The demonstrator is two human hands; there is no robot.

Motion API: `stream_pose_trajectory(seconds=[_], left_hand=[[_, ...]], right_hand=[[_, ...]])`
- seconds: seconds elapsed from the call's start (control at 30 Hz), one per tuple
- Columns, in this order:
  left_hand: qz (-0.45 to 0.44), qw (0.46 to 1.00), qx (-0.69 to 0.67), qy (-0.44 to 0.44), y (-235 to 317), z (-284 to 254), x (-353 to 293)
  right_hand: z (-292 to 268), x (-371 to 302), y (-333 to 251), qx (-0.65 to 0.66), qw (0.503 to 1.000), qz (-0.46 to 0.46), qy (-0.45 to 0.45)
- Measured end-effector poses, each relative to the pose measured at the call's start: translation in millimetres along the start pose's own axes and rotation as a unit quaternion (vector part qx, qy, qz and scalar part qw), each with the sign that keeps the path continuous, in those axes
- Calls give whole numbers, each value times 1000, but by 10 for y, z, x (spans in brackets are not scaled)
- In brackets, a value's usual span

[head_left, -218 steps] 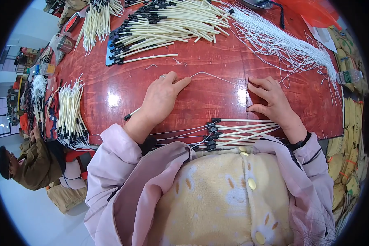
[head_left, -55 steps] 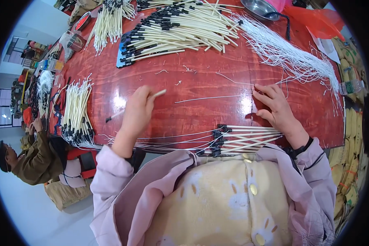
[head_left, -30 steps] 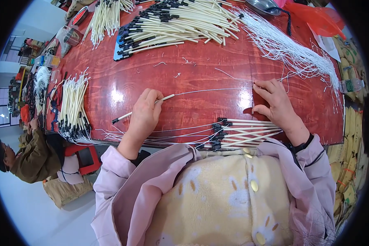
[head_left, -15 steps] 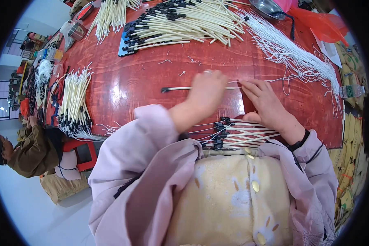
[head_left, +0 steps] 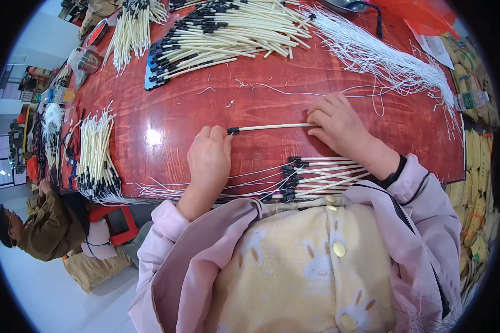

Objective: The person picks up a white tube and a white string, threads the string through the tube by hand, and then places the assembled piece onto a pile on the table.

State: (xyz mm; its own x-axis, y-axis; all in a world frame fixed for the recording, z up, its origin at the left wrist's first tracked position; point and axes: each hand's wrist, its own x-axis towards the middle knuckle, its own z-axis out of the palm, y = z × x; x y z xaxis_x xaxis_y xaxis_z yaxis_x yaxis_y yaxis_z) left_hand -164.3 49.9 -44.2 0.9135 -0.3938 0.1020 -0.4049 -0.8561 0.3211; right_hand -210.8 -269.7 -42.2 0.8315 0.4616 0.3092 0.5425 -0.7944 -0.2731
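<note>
A thin cream-coloured tube (head_left: 275, 127) with a black end piece (head_left: 233, 131) lies level across the middle of the red table. My left hand (head_left: 209, 155) is closed at the black end, its fingertips pinching there. The far end of the tube runs into the closed fingers of my right hand (head_left: 334, 123), which hide its tip. Behind the right hand a loose white cord (head_left: 294, 92) stretches over the table. Close to my body lies a row of similar tubes (head_left: 330, 172) with black ends, white cords trailing left from them.
A large pile of tubes (head_left: 233, 36) rests at the back, and a long bundle of white cords (head_left: 383, 61) at the back right. More tube bundles (head_left: 96, 147) stand at the left. A plastic bottle (head_left: 472, 100) is at the right edge. A person (head_left: 44, 222) sits at far left.
My left hand has moved left and nearer, from the tube's right part to its black end. The right hand has closed on the tube's right end.
</note>
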Motion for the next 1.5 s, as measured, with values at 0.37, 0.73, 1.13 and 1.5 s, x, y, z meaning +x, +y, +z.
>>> stream_pose_trajectory(seconds=[0.37, 0.73, 1.13, 1.5], left_hand=[[12, 980, 30, 195, -1465, -746, -253], [-15, 994, 92, 60, -1280, -1048, -461], [291, 948, -124, -41, 591, 405, 1094], [40, 970, -207, -121, 50, -67, 690]], right_hand=[[-501, -266, 11, 16, 999, 9, 41], [-897, -895, 14, 97, 988, 82, -86], [-508, -794, 73, -16, 982, 148, -119], [-520, -672, 205, -36, 975, 125, -181]])
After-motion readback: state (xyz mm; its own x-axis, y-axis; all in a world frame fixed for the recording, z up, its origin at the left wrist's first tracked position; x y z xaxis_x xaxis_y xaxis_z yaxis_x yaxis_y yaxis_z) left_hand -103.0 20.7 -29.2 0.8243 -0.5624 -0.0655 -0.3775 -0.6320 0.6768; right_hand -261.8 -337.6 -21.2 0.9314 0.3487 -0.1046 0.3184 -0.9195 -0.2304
